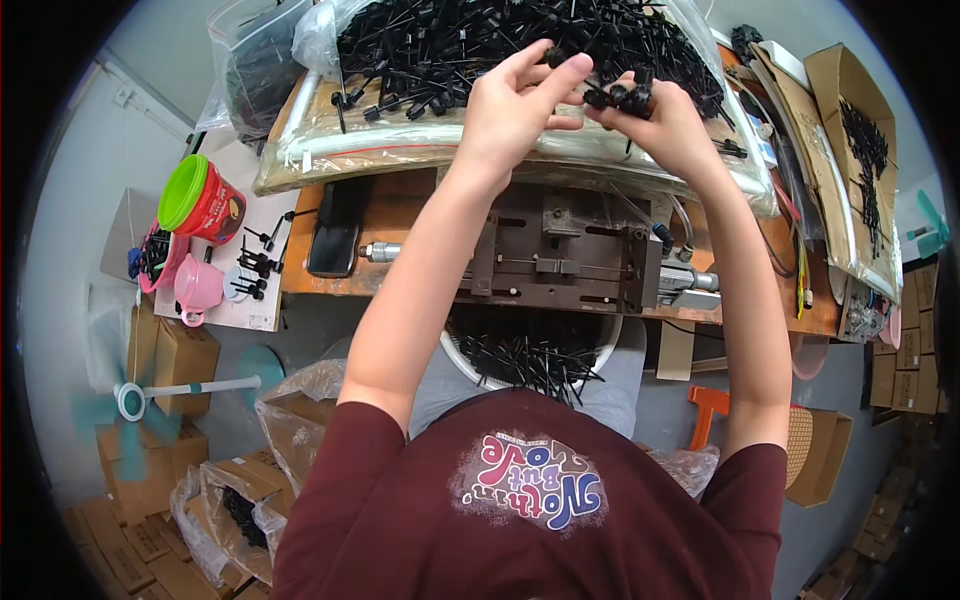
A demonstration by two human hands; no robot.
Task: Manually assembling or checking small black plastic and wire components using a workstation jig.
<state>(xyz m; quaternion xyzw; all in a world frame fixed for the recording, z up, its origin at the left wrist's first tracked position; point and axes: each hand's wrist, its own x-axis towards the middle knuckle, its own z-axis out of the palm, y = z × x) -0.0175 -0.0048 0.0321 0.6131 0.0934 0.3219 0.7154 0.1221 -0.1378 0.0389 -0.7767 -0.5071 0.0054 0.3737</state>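
Both my hands are raised over a large heap of thin black plastic parts with stems and knobbed ends (430, 60). My left hand (515, 105) pinches a black plastic part (555, 56) between thumb and forefinger, its other fingers loosely bent. Close beside it on the right, my right hand (665, 125) is closed around a small bunch of black plastic parts (625, 98). The heap lies in a shallow tray lined with clear plastic (400, 150), with a pale rounded front edge. Some of the parts near my fingertips blend into the heap behind.
Below my forearms, a dark metal fixture (555, 250) with cylinders sits on the wooden bench (760, 310). A phone (335, 235) lies left of it. A basin of black parts (525, 350) stands at my lap. At left are a red bucket (215, 205) and a fan (130, 400).
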